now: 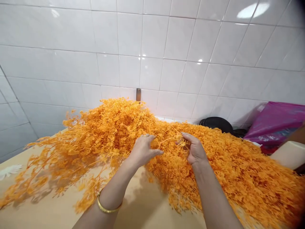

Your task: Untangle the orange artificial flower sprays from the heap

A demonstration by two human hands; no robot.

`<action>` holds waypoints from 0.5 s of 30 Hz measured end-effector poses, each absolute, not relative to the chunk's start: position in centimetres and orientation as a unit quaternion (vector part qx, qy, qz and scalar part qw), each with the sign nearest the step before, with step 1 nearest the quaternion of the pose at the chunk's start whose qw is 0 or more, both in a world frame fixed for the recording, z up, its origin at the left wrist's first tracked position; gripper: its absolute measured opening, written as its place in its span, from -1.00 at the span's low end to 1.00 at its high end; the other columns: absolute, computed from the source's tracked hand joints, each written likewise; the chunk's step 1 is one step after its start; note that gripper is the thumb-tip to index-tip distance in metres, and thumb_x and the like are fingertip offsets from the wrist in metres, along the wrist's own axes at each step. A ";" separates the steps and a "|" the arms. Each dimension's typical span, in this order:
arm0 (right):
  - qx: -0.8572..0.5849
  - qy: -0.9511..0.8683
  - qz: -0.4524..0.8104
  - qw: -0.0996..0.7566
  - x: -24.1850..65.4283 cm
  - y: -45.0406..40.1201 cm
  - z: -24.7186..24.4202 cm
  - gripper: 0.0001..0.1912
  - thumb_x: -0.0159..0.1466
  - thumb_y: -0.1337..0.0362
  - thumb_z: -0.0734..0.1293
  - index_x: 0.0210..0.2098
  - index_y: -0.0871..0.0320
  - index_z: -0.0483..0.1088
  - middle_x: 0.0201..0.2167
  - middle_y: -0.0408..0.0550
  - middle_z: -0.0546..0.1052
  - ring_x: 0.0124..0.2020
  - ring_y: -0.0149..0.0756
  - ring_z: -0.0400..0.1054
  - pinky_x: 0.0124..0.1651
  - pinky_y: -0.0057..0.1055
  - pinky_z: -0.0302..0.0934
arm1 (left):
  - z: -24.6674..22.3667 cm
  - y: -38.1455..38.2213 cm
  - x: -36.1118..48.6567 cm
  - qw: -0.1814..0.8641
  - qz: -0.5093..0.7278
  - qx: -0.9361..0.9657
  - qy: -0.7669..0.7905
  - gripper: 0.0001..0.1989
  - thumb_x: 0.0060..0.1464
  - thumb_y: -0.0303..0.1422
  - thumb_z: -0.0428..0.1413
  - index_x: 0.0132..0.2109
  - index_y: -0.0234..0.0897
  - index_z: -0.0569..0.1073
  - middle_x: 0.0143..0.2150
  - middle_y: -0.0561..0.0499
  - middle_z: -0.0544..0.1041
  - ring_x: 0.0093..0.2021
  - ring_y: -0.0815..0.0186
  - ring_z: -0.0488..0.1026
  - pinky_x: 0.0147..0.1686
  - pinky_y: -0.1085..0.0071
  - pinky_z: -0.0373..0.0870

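A big heap of orange artificial flower sprigs (114, 127) lies on the table, tangled and branching, with tiny spiky blossoms. My left hand (143, 150), thumb and forefinger held apart, hovers at the middle of the heap; nothing shows clearly between its fingers. Facing it, my right hand (196, 150) curls its fingers at an orange flower sprig (182, 143), whose star-shaped head shows by the fingertips. A thin orange stem runs leftward from there toward my left hand. Part of the right fingers is hidden behind the sprig.
White wall tiles (152, 73) rise behind the pale wooden table (140, 206). At the back right are a black rounded case (218, 123), a purple plastic bag (278, 121) and a cream block-like object (289, 155). A white leaf-shaped piece (10, 171) lies at the left edge.
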State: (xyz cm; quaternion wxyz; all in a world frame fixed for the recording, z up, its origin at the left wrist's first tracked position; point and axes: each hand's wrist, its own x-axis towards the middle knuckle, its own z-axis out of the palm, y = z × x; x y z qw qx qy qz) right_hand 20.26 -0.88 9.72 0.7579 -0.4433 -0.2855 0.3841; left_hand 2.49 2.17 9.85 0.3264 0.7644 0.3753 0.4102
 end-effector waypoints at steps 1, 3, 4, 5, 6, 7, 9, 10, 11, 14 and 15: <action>-0.425 -0.260 0.368 0.785 20.2 -0.8 9.8 -0.85 -0.22 0.33 0.35 -0.62 0.20 0.30 -0.66 -0.25 0.30 -0.63 -0.50 0.20 -0.54 -0.49 0.20 | 9.9 2.3 2.2 0.306 0.388 0.775 0.393 -0.53 -0.48 -0.19 0.25 -0.28 -0.21 0.47 -0.24 -0.11 0.42 -0.12 0.02 0.26 -0.19 0.29 0.13; -0.397 -0.236 0.343 0.818 19.9 -0.7 9.9 -0.88 -0.20 0.34 0.32 -0.64 0.20 0.27 -0.66 -0.26 0.30 -0.64 -0.52 0.20 -0.51 -0.47 0.25 | 10.0 2.6 1.6 0.276 0.352 0.793 0.414 -0.51 -0.56 -0.15 0.26 -0.33 -0.20 0.47 -0.33 -0.08 0.43 -0.18 0.02 0.28 -0.24 0.32 0.13; -0.392 -0.229 0.334 0.826 19.8 -0.6 10.0 -0.88 -0.20 0.35 0.32 -0.65 0.20 0.26 -0.65 -0.26 0.31 -0.63 -0.52 0.21 -0.50 -0.46 0.27 | 10.0 2.6 1.3 0.268 0.336 0.802 0.415 -0.47 -0.60 -0.13 0.26 -0.31 -0.18 0.47 -0.36 -0.07 0.43 -0.20 0.03 0.28 -0.27 0.34 0.13; -0.390 -0.222 0.327 0.832 19.7 -0.6 10.1 -0.89 -0.19 0.35 0.31 -0.65 0.20 0.25 -0.65 -0.26 0.32 -0.63 -0.51 0.22 -0.49 -0.46 0.28 | 10.1 2.8 1.0 0.262 0.323 0.809 0.416 -0.43 -0.64 -0.12 0.26 -0.29 -0.17 0.47 -0.36 -0.06 0.43 -0.20 0.03 0.29 -0.30 0.36 0.13; -0.390 -0.210 0.321 0.837 19.7 -0.6 10.1 -0.89 -0.18 0.35 0.30 -0.64 0.20 0.25 -0.64 -0.25 0.33 -0.62 -0.51 0.23 -0.50 -0.45 0.29 | 10.2 3.0 0.5 0.257 0.311 0.813 0.420 -0.39 -0.68 -0.11 0.26 -0.28 -0.16 0.46 -0.35 -0.06 0.44 -0.20 0.03 0.29 -0.31 0.37 0.13; -0.390 -0.194 0.318 0.842 19.9 -0.6 10.2 -0.90 -0.16 0.35 0.29 -0.62 0.20 0.25 -0.63 -0.24 0.34 -0.62 -0.49 0.24 -0.52 -0.45 0.29 | 10.2 3.2 0.0 0.250 0.300 0.813 0.433 -0.36 -0.71 -0.12 0.27 -0.27 -0.16 0.46 -0.34 -0.07 0.44 -0.20 0.01 0.29 -0.32 0.37 0.12; -0.388 -0.158 0.317 0.851 20.8 -0.8 10.3 -0.92 -0.12 0.36 0.26 -0.59 0.18 0.24 -0.63 -0.23 0.35 -0.63 -0.47 0.26 -0.56 -0.44 0.29 | 10.2 4.0 -1.2 0.224 0.280 0.794 0.491 -0.41 -0.68 -0.14 0.27 -0.30 -0.19 0.45 -0.32 -0.12 0.45 -0.18 -0.04 0.28 -0.30 0.33 0.11; -0.386 -0.151 0.316 0.853 21.3 -0.8 10.3 -0.93 -0.10 0.35 0.25 -0.58 0.17 0.22 -0.64 -0.24 0.34 -0.63 -0.46 0.26 -0.56 -0.44 0.30 | 10.3 4.5 -1.8 0.201 0.271 0.779 0.529 -0.46 -0.65 -0.15 0.26 -0.34 -0.21 0.45 -0.33 -0.15 0.45 -0.17 -0.07 0.27 -0.29 0.31 0.10; -0.385 -0.153 0.315 0.854 21.9 -0.9 10.3 -0.92 -0.08 0.35 0.24 -0.58 0.16 0.20 -0.66 -0.25 0.33 -0.64 -0.46 0.26 -0.56 -0.42 0.30 | 10.4 4.8 -2.3 0.176 0.263 0.764 0.563 -0.52 -0.61 -0.17 0.25 -0.38 -0.22 0.44 -0.33 -0.16 0.45 -0.15 -0.08 0.26 -0.28 0.29 0.09; -0.390 -0.194 0.322 0.840 22.9 -0.7 9.9 -0.86 -0.05 0.32 0.26 -0.60 0.15 0.14 -0.71 -0.29 0.28 -0.68 -0.47 0.23 -0.54 -0.38 0.32 | 11.0 4.6 -2.9 0.139 0.267 0.751 0.587 -0.67 -0.53 -0.22 0.23 -0.49 -0.22 0.39 -0.42 -0.11 0.44 -0.20 0.00 0.29 -0.35 0.36 0.08; -0.391 -0.212 0.330 0.832 22.8 -0.6 9.7 -0.84 -0.05 0.31 0.27 -0.60 0.15 0.14 -0.72 -0.29 0.27 -0.68 -0.47 0.23 -0.53 -0.37 0.32 | 11.3 4.0 -2.7 0.149 0.281 0.761 0.566 -0.71 -0.50 -0.23 0.23 -0.53 -0.23 0.37 -0.46 -0.08 0.42 -0.28 0.08 0.31 -0.40 0.40 0.07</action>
